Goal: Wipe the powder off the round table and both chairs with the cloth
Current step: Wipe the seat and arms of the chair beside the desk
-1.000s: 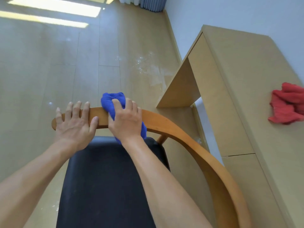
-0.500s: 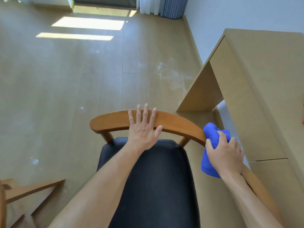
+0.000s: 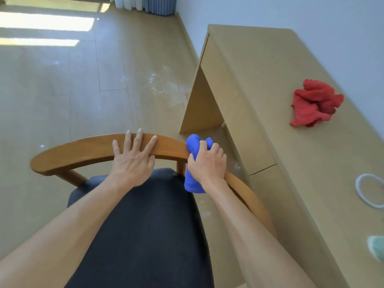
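A person's right hand (image 3: 207, 163) is gripping a bunched blue cloth (image 3: 194, 146) against the curved wooden backrest (image 3: 83, 152) of a dark-seated chair (image 3: 149, 225), while the left hand (image 3: 133, 159) is lying flat and unclenched on the rail; a red cloth (image 3: 313, 104) is lying on the bench (image 3: 291, 152) nearby

Pretty roomy on the left and far side, it's just bare floor (image 3: 62, 100) past the chair's curved wooden rail (image 3: 83, 150). Right side is the squeeze: the wooden desk (image 3: 259, 90) stands just beside the rail, leaving only a narrow strip between them. The left hand (image 3: 133, 161) lies flat across the rail's middle and the right hand (image 3: 207, 161), bunched round the blue cloth (image 3: 193, 183), sits on the right bend, so that stretch is blocked. The desk top has a red cloth (image 3: 313, 102) and a white ring (image 3: 367, 192) on it, with bare wood at the far end.
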`<state>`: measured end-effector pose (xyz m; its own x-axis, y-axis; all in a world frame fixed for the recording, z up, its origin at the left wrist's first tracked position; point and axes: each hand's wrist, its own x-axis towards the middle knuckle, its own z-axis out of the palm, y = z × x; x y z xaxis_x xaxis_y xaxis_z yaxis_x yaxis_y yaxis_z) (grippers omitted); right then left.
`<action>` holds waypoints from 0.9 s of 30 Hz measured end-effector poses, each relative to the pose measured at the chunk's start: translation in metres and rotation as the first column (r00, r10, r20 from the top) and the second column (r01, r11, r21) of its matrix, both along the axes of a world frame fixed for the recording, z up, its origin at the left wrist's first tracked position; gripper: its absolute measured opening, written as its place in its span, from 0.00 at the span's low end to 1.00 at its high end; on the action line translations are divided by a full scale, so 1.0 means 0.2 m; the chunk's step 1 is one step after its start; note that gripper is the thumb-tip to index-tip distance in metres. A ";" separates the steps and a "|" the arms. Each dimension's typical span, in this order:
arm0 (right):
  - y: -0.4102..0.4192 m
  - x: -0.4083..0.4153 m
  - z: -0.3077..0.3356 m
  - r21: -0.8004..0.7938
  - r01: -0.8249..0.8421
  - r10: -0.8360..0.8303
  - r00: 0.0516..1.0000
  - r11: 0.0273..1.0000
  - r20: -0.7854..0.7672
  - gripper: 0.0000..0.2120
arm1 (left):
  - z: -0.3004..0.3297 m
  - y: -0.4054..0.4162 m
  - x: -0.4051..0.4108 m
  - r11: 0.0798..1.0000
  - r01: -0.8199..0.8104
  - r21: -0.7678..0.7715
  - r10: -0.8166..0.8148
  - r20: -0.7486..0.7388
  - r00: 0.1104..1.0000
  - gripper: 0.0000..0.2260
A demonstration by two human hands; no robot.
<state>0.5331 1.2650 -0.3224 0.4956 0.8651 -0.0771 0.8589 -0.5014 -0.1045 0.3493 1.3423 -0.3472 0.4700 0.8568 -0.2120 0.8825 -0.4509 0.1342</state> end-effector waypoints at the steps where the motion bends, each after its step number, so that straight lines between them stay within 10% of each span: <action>1: -0.04 0.04 0.02 -0.021 0.040 -0.040 0.999 0.999 0.005 0.19 | 0.01 -0.03 0.07 0.998 0.060 -0.015 -0.060 0.012 0.998 0.26; 13: -0.91 0.14 0.21 0.199 0.385 -0.390 0.921 0.901 -0.016 0.24 | 0.09 -0.52 0.69 0.928 0.323 -0.183 -0.306 0.115 0.945 0.30; 22: -1.66 -0.25 0.00 -0.033 0.850 -0.787 0.472 0.526 -0.397 0.32 | 0.20 -0.93 0.89 0.758 0.649 -0.068 -0.638 0.134 0.759 0.33; 27: -1.64 -0.27 -0.04 -0.087 0.861 -0.830 0.450 0.502 -0.330 0.31 | 0.18 -0.96 0.92 0.771 0.637 -0.016 -0.633 0.096 0.768 0.35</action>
<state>0.4785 0.9366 -0.3296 0.9493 0.0417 -0.3117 -0.0697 -0.9385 -0.3380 0.5330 1.1508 -0.3115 0.9204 0.3475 -0.1793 0.3823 -0.8961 0.2254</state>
